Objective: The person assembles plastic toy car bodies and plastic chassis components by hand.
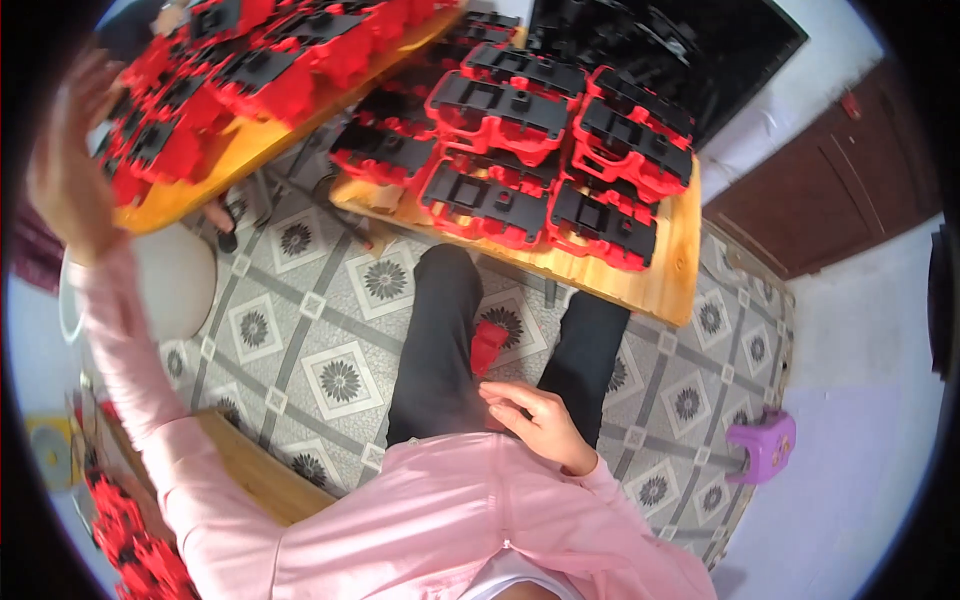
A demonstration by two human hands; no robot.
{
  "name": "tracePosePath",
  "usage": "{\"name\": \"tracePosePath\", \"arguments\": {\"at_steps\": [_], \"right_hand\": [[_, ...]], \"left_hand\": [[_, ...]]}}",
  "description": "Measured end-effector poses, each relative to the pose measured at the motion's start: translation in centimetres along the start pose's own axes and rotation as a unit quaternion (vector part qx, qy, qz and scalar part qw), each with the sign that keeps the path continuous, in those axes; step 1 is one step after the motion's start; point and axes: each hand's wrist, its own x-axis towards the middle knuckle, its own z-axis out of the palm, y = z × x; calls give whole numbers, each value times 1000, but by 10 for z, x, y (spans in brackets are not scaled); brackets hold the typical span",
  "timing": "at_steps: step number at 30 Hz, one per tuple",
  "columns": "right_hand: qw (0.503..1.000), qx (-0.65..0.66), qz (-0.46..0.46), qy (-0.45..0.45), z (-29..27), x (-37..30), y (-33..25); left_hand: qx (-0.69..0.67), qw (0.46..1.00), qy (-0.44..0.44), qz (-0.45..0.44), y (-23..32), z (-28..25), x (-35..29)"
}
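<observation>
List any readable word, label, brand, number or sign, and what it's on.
None can be read.
Red-and-black parts: no lettering can be made out.
Purple stool: pale marks, too small and blurred to tell whether they are text.

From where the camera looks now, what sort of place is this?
Perhaps a home workshop: many red and black parts on a wooden table, a purple stool, and patterned floor tiles.
</observation>
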Motion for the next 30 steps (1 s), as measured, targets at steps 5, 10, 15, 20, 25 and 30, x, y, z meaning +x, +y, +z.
{"name": "tracePosePath", "arguments": {"at_steps": [5,10,15,20,25,30], "right_hand": [[997,-68,16,-20,-17,-29,17],[989,-107,-20,-96,-23,-40,56],[948,-263,-68,-165,-31,-16,69],[864,-475,-125,-115,-65,-4,105],[828,-546,-128,-8,-104,-17,144],[861,-500,-86,34,-114,-28,173]], "left_hand": [[39,976,-211,41,76,63,-174],[2,927,-316,-202,97,92,-349],[232,840,-399,-284,136,78,-469],[252,839,-410,-253,129,64,-437],[148,818,-553,-60,34,70,-439],[-34,766,-637,83,-46,73,-462]]}}
